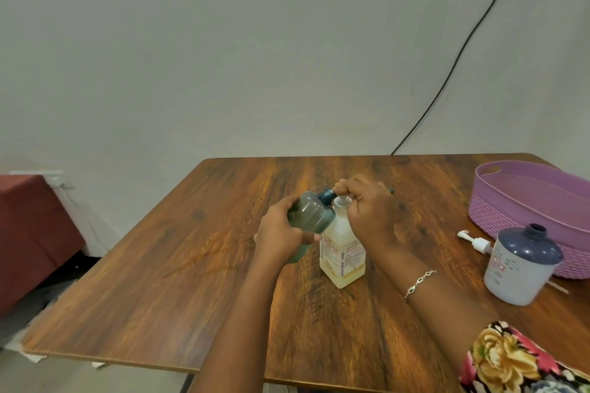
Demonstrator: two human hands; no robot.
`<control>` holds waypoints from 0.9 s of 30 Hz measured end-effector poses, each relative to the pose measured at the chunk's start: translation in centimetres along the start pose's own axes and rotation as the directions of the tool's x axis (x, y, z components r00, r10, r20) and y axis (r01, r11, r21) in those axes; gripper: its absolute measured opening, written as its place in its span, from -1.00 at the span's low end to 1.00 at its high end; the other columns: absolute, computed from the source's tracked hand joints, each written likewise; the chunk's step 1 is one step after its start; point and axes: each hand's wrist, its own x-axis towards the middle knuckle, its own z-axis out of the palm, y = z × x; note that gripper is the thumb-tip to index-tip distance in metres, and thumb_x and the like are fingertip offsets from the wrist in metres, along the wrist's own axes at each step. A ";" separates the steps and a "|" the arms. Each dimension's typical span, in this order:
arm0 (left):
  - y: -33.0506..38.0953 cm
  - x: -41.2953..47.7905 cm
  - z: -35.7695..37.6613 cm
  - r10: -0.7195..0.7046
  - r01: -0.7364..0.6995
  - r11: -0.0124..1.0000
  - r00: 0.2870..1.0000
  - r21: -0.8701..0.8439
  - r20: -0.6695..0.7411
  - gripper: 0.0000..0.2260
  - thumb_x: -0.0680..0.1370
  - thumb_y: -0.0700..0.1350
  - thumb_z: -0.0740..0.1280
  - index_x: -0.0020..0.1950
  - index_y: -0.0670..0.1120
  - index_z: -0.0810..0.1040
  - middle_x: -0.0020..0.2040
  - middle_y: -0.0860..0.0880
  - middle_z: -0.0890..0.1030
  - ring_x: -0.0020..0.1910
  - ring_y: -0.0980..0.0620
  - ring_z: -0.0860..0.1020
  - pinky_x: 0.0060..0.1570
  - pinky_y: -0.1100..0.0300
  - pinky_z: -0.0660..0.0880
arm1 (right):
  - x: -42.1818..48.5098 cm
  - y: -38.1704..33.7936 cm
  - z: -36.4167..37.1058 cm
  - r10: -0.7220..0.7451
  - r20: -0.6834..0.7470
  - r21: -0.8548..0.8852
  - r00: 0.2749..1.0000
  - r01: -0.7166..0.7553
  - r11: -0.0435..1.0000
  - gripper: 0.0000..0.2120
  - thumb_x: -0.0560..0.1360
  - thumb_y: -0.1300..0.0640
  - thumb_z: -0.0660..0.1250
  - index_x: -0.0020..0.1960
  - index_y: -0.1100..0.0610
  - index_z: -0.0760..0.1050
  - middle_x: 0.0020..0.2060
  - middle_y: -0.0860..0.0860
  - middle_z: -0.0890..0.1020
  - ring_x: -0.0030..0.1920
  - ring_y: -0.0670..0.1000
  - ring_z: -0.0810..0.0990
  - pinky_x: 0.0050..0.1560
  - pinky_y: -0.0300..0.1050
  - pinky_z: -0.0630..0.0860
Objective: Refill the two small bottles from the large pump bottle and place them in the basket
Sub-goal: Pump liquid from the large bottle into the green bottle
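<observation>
The large pump bottle [342, 254], pale yellow with a white label, stands mid-table. My right hand [367, 210] curls over its white pump head. A small grey-green translucent bottle [311, 212] is tilted, its blue open neck against the pump nozzle; my left hand [281, 233] grips its body. The second small bottle [522, 265], white with a dark blue top and open neck, stands uncapped at the right. The purple basket [523, 198] sits at the far right, with nothing visible inside it.
A loose white pump cap [475, 243] lies between the second bottle and the basket. The wooden table [191, 265] ends close in front and at the left. A dark red seat [32, 233] stands to the left. A black cable [463, 51] runs down the wall.
</observation>
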 end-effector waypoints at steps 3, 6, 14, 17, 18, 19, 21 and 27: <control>0.2 -0.1 0.0 -0.003 0.003 1.000 1.000 -0.013 -0.007 -0.29 0.28 -0.19 0.55 0.38 -0.01 0.37 0.27 0.00 0.47 0.22 -0.05 0.42 0.24 -0.16 0.35 | 0.5 -0.5 -0.3 0.031 0.002 0.050 1.000 -0.031 0.998 -0.72 0.30 0.32 0.13 -0.21 0.26 0.63 -0.28 0.08 0.65 -0.28 0.10 0.59 -0.18 -0.01 0.43; 0.3 -0.1 -0.1 0.001 -0.002 0.999 1.000 -0.035 -0.019 -0.30 0.28 -0.20 0.55 0.37 -0.01 0.38 0.26 0.00 0.47 0.22 -0.05 0.43 0.24 -0.16 0.36 | 1.6 -0.7 -0.4 0.064 0.021 0.088 0.998 -0.066 0.994 -0.76 0.35 0.38 0.18 -0.23 0.27 0.62 -0.29 0.09 0.65 -0.28 0.08 0.59 -0.16 0.08 0.51; 0.0 0.0 0.2 -0.013 0.013 0.999 1.000 -0.040 -0.005 -0.29 0.27 -0.20 0.55 0.37 -0.01 0.38 0.25 0.01 0.47 0.19 -0.03 0.43 0.24 -0.15 0.36 | -0.1 -0.3 0.1 0.063 -0.045 0.036 0.997 -0.062 0.997 -0.71 0.30 0.40 0.13 -0.23 0.26 0.62 -0.28 0.08 0.65 -0.24 0.10 0.62 -0.16 -0.11 0.34; 0.0 0.1 0.1 -0.019 0.019 0.998 1.000 -0.061 -0.003 -0.29 0.28 -0.21 0.55 0.38 -0.02 0.38 0.26 0.00 0.47 0.20 -0.03 0.43 0.22 -0.12 0.40 | 0.3 -0.6 -0.1 0.070 -0.046 0.066 0.996 -0.067 0.996 -0.72 0.34 0.42 0.17 -0.18 0.25 0.63 -0.24 0.07 0.66 -0.18 0.09 0.63 -0.13 0.01 0.48; 0.1 0.1 0.0 -0.017 0.017 0.998 1.000 -0.063 -0.005 -0.29 0.28 -0.21 0.55 0.38 -0.03 0.37 0.27 -0.01 0.46 0.20 -0.03 0.43 0.22 -0.10 0.40 | 0.7 -0.8 -0.2 0.071 -0.037 0.077 0.997 -0.068 0.995 -0.74 0.35 0.40 0.18 -0.19 0.25 0.64 -0.25 0.08 0.66 -0.20 0.08 0.63 -0.13 0.02 0.50; 0.2 0.2 -0.1 -0.011 0.011 0.998 1.000 -0.055 -0.005 -0.28 0.28 -0.21 0.55 0.39 -0.03 0.37 0.27 -0.01 0.46 0.21 -0.04 0.43 0.23 -0.11 0.40 | 1.0 -0.8 -0.3 0.073 -0.031 0.090 0.997 -0.070 0.993 -0.76 0.36 0.38 0.18 -0.20 0.26 0.63 -0.27 0.08 0.66 -0.24 0.07 0.62 -0.16 0.01 0.51; 0.3 0.4 -0.2 0.000 -0.001 1.000 1.000 -0.026 -0.005 -0.27 0.27 -0.20 0.55 0.39 -0.02 0.36 0.27 0.01 0.47 0.22 -0.04 0.43 0.24 -0.14 0.39 | 1.3 -0.8 -0.4 0.060 -0.036 0.085 0.998 -0.057 0.995 -0.75 0.36 0.38 0.16 -0.23 0.26 0.63 -0.30 0.09 0.66 -0.29 0.06 0.59 -0.20 -0.06 0.48; -0.1 0.0 0.4 -0.015 0.015 1.000 1.000 -0.005 0.011 -0.28 0.28 -0.19 0.55 0.39 0.00 0.36 0.27 0.02 0.46 0.21 -0.03 0.42 0.25 -0.14 0.37 | 0.0 -0.2 0.0 0.049 -0.051 0.033 0.997 -0.047 0.998 -0.72 0.30 0.38 0.12 -0.27 0.26 0.62 -0.32 0.09 0.65 -0.31 0.11 0.58 -0.20 -0.12 0.37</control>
